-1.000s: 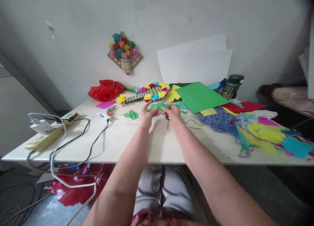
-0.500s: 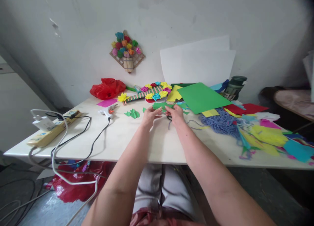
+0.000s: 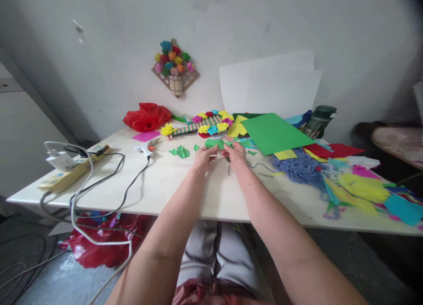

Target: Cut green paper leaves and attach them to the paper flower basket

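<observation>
At a pale counter (image 3: 185,190) strewn with coloured paper, a seated person's left hand (image 3: 202,158) and right hand (image 3: 236,155) pinch together on a small green paper cut-out (image 3: 214,143), likely light, floppy and easily torn, best held at its edges.
</observation>
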### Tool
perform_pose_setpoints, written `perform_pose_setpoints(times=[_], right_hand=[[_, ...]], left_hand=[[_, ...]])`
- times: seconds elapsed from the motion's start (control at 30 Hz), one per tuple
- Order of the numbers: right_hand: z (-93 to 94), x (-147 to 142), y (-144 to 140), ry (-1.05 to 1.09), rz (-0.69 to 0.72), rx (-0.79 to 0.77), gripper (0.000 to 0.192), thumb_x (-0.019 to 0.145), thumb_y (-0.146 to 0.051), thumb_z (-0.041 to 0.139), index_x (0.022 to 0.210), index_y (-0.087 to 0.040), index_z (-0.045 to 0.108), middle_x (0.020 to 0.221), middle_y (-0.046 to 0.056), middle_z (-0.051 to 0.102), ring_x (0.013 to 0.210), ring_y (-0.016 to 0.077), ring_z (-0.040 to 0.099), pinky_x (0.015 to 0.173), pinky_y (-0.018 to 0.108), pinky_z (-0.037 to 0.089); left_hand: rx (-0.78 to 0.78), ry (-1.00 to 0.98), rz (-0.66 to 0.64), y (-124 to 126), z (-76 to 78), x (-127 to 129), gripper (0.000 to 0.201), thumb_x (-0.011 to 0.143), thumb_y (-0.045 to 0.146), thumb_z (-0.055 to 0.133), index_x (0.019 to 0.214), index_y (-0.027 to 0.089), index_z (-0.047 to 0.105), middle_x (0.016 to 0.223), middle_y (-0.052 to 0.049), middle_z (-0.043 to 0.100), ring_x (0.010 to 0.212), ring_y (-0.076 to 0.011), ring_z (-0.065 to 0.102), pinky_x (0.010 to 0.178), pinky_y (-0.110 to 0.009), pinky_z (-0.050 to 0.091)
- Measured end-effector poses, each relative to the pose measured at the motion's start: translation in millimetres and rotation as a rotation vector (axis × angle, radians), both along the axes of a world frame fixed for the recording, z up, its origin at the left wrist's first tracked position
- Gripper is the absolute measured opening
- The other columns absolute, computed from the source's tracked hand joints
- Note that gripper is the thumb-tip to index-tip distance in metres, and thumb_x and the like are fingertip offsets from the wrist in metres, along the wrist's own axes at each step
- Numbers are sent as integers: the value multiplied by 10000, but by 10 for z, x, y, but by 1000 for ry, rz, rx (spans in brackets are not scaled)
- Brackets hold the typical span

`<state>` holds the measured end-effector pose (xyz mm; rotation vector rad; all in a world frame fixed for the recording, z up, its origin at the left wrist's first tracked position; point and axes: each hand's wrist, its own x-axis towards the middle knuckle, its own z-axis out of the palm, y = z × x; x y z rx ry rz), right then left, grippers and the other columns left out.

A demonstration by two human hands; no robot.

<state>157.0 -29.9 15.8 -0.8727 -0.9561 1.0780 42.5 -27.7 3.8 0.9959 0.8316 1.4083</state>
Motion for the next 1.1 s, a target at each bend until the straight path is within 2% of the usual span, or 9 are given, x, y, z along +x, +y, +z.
perform_pose_setpoints(times=[0.17, 0.23, 0.37, 0.47, 0.57, 0.63, 0.8, 0.93, 1.1], right_hand=[[0, 25, -35, -96, 33, 64, 525, 704, -385, 602, 1189, -188, 565, 554, -61, 592, 408, 91, 528, 377, 185, 408], [13, 40, -54, -113, -26, 74, 536, 720, -467, 577, 1183, -200, 538, 593, -49, 615, 403, 90, 527, 361, 177, 381], [42, 77, -40, -40, -225, 28, 443, 717, -512, 580, 1024, -203, 497, 560, -50, 602, 354, 83, 493, 313, 162, 304], [45, 120, 16, 87, -254, -52, 306, 721, -435, 595, 863, -206, 453, 524, -51, 588, 335, 87, 480, 296, 168, 308], [39, 153, 54, 209, -212, -115, 192, 728, -325, 570, 798, -198, 443, 526, -38, 603, 338, 88, 485, 299, 177, 344], [31, 148, 49, 220, -116, -147, 151, 697, -245, 583, 781, -182, 474, 534, -24, 619, 354, 86, 499, 309, 174, 362], [5, 42, -20, 53, 139, -159, 180, 620, -223, 705, 741, -139, 601, 627, 15, 672, 418, 75, 530, 323, 164, 375], [-2, 2, -31, 60, 93, -169, 246, 571, -307, 780, 608, -137, 606, 546, -2, 632, 388, 51, 467, 315, 158, 330], [-10, 21, -14, 96, 34, -138, 336, 537, -362, 799, 486, -143, 549, 425, -32, 537, 349, 37, 388, 319, 176, 267]], left_hand=[[-34, -38, 121, 54, -20, -42, 287, 569, 340, 789, 615, 131, 597, 570, -4, 577, 526, -80, 531, 521, -207, 394], [-62, -90, 191, 77, -22, -73, 269, 586, 319, 783, 657, 129, 605, 623, -22, 620, 540, -80, 553, 517, -199, 404], [-92, -179, 237, 80, 12, -104, 254, 615, 287, 774, 707, 120, 606, 689, -45, 659, 550, -66, 570, 489, -165, 405], [-114, -232, 235, 67, 47, -103, 244, 633, 271, 770, 696, 115, 593, 682, -40, 653, 536, -52, 565, 473, -151, 402], [-117, -242, 227, 70, 55, -103, 238, 656, 278, 760, 698, 117, 589, 679, -34, 646, 533, -47, 566, 472, -154, 401], [-103, -222, 219, 78, 40, -104, 249, 652, 294, 762, 704, 122, 591, 679, -30, 644, 537, -51, 569, 479, -164, 403], [-36, -145, 143, 81, -24, -92, 290, 599, 326, 783, 740, 133, 619, 711, -29, 657, 602, -80, 595, 534, -189, 410], [3, -64, 39, 52, -37, -59, 296, 572, 355, 792, 685, 140, 622, 641, -13, 626, 625, -102, 594, 577, -209, 410], [27, -57, -7, 1, -2, -26, 310, 560, 362, 797, 680, 136, 622, 638, -21, 613, 609, -94, 569, 543, -194, 396]])
